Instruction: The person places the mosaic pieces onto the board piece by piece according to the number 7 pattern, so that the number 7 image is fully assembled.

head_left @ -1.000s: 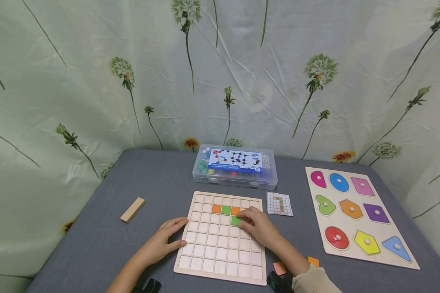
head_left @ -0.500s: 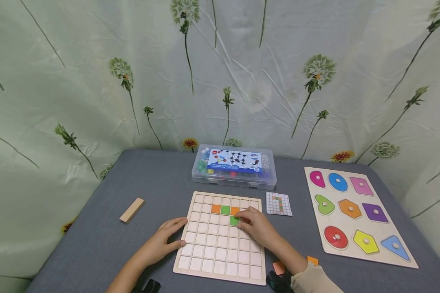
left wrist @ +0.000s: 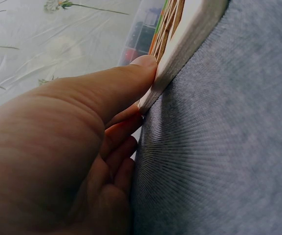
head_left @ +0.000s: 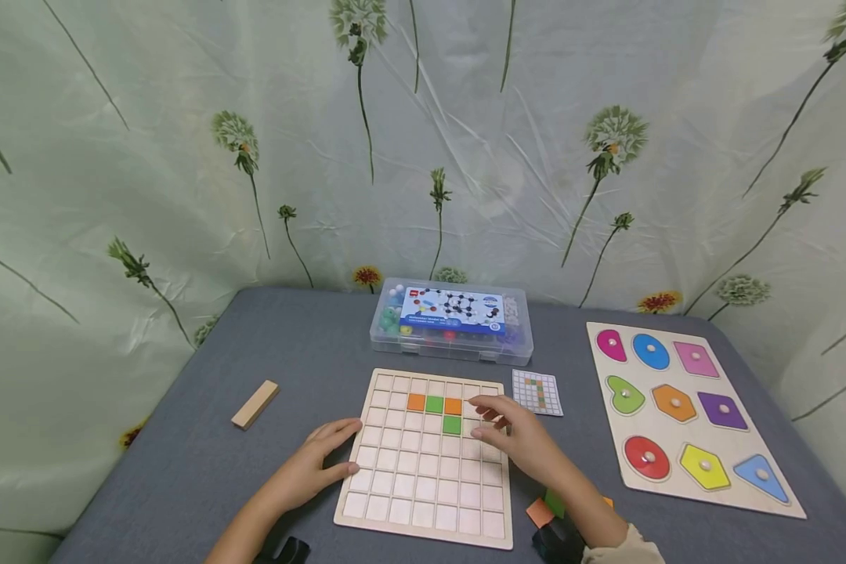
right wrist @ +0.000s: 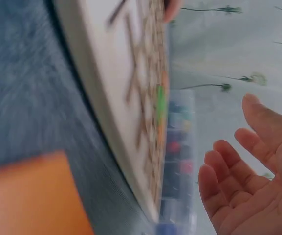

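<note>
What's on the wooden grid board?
On the wooden grid board: an orange tile, a green tile, a second orange tile in a row; another green tile below the last. The right hand hides some right-side cells; I can't see those.

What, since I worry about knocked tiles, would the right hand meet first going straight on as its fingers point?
Probably the rightmost orange tile on the board; but the right hand looks raised, and its height is unclear, so it might pass above.
</note>
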### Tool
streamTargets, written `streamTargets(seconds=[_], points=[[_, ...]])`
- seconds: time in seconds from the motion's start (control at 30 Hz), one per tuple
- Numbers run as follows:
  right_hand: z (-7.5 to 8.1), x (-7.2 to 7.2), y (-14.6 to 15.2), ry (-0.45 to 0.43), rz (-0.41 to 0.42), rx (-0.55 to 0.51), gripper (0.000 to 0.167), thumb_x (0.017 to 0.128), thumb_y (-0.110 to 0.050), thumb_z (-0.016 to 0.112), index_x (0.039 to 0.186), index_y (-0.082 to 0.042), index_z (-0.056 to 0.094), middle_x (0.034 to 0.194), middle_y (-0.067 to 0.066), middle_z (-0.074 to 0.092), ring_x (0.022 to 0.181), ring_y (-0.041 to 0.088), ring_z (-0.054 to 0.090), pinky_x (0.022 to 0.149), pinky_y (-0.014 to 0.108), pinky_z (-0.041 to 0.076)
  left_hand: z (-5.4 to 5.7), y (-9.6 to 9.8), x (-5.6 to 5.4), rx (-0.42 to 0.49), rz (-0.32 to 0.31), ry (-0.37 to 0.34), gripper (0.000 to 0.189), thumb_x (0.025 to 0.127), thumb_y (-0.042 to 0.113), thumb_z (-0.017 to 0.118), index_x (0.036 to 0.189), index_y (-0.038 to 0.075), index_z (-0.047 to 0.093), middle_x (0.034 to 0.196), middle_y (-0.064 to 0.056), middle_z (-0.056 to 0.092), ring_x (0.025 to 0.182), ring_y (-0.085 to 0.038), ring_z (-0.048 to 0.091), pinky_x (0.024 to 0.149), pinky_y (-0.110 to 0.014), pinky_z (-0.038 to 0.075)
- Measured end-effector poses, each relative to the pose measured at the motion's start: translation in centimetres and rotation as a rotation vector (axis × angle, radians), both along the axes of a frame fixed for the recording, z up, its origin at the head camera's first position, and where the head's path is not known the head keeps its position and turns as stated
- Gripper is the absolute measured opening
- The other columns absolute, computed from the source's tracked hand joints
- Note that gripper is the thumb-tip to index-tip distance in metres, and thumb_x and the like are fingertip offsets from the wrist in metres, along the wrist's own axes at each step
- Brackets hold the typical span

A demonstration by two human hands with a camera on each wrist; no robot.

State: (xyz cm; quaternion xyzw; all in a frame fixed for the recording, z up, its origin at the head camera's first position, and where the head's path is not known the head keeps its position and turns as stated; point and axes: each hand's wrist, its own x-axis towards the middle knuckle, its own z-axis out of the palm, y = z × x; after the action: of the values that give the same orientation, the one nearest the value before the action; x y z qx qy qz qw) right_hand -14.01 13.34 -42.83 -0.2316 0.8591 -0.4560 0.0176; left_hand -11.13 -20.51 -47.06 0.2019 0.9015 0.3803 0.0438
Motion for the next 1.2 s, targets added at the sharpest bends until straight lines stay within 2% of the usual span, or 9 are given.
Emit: streamTargets(seconds=[0.13, 0.3, 0.5, 0.7, 0.77, 0.87, 0.97, 1.13, 1.2], points=[[0.8, 1.4, 1.8, 0.05, -0.019, 0.03, 0.045, 0.079, -0.019, 0.07, 0.12, -0.008, 0.056, 0.107, 0.008, 0.058, 0.095, 0.021, 0.054, 0.076, 0.034, 0.046, 0.0, 0.0, 0.0, -0.002, -0.004, 0.01, 0.067, 0.081, 0.042, 0.062, 0.135, 0.007, 0.042, 0.135, -0.01, 0.04, 0.124, -0.034, 0.031, 0.092, -0.054, 0.03], [0.4, 3.4, 4.1, 0.061, -0.038, 0.075, 0.047, 0.076, -0.019, 0.072, 0.119, -0.007, 0.056, 0.11, 0.003, 0.058, 0.095, 0.017, 0.054, 0.077, 0.032, 0.046, 0.1, 0.0, 0.0, -0.002, -0.011, 0.029, 0.067, 0.081, 0.04, 0.062, 0.134, 0.005, 0.042, 0.134, -0.011, 0.04, 0.123, -0.034, 0.032, 0.092, -0.055, 0.029], [-0.8, 5.2, 6.1, -0.087, -0.014, 0.126, 0.049, 0.078, -0.032, 0.069, 0.118, -0.008, 0.056, 0.111, 0.0, 0.057, 0.097, 0.015, 0.054, 0.078, 0.03, 0.046, 0.1, 0.0, 0.0, -0.004, -0.013, 0.026, 0.066, 0.081, 0.041, 0.062, 0.134, 0.006, 0.042, 0.134, -0.01, 0.04, 0.123, -0.034, 0.032, 0.092, -0.055, 0.03], [-1.5, 5.8, 7.5, -0.325, 0.144, 0.184, 0.048, 0.079, -0.038, 0.066, 0.12, -0.016, 0.055, 0.116, -0.001, 0.053, 0.101, 0.012, 0.049, 0.084, 0.024, 0.041, 0.0, 0.0, -0.1, -0.004, -0.012, 0.012, 0.067, 0.081, 0.042, 0.061, 0.135, 0.007, 0.042, 0.135, -0.01, 0.039, 0.124, -0.034, 0.031, 0.092, -0.054, 0.03], [-1.5, 5.8, 7.9, -0.361, 0.192, 0.201, 0.042, 0.08, -0.037, 0.066, 0.117, -0.021, 0.056, 0.116, -0.005, 0.052, 0.102, 0.011, 0.046, 0.085, 0.022, 0.039, -0.1, 0.0, -0.1, -0.006, -0.011, 0.013, 0.067, 0.081, 0.042, 0.061, 0.135, 0.007, 0.042, 0.135, -0.009, 0.039, 0.124, -0.034, 0.031, 0.092, -0.054, 0.03], [-1.7, 5.8, 8.1, -0.309, 0.257, 0.19, 0.032, 0.082, -0.031, 0.065, 0.112, -0.022, 0.058, 0.113, -0.006, 0.05, 0.099, 0.011, 0.044, 0.082, 0.022, 0.04, -0.2, 0.0, -0.1, -0.005, -0.011, 0.021, 0.066, 0.081, 0.042, 0.061, 0.135, 0.008, 0.042, 0.134, -0.009, 0.04, 0.123, -0.034, 0.032, 0.092, -0.054, 0.03], [-1.8, 5.8, 8.0, -0.218, 0.279, 0.199, 0.026, 0.083, -0.03, 0.065, 0.107, -0.022, 0.059, 0.108, -0.007, 0.049, 0.095, 0.01, 0.045, 0.078, 0.023, 0.042, -0.1, 0.0, 0.0, -0.005, -0.012, 0.027, 0.066, 0.081, 0.042, 0.061, 0.135, 0.007, 0.042, 0.134, -0.009, 0.04, 0.123, -0.033, 0.032, 0.092, -0.054, 0.03], [-1.9, 5.8, 7.3, -0.105, 0.18, 0.258, 0.024, 0.082, -0.037, 0.064, 0.099, -0.021, 0.06, 0.1, -0.011, 0.05, 0.089, 0.008, 0.047, 0.076, 0.025, 0.043, -0.1, 0.0, 0.0, -0.007, -0.012, 0.025, 0.066, 0.082, 0.042, 0.061, 0.135, 0.007, 0.042, 0.135, -0.009, 0.039, 0.124, -0.034, 0.031, 0.092, -0.054, 0.03], [-1.7, 5.8, 7.0, -0.091, 0.128, 0.251, 0.027, 0.081, -0.039, 0.063, 0.099, -0.02, 0.061, 0.098, -0.011, 0.052, 0.087, 0.007, 0.048, 0.076, 0.025, 0.044, -0.1, 0.0, 0.0, -0.009, -0.01, 0.025, 0.066, 0.082, 0.042, 0.061, 0.135, 0.007, 0.042, 0.135, -0.01, 0.039, 0.123, -0.034, 0.031, 0.092, -0.054, 0.03]])
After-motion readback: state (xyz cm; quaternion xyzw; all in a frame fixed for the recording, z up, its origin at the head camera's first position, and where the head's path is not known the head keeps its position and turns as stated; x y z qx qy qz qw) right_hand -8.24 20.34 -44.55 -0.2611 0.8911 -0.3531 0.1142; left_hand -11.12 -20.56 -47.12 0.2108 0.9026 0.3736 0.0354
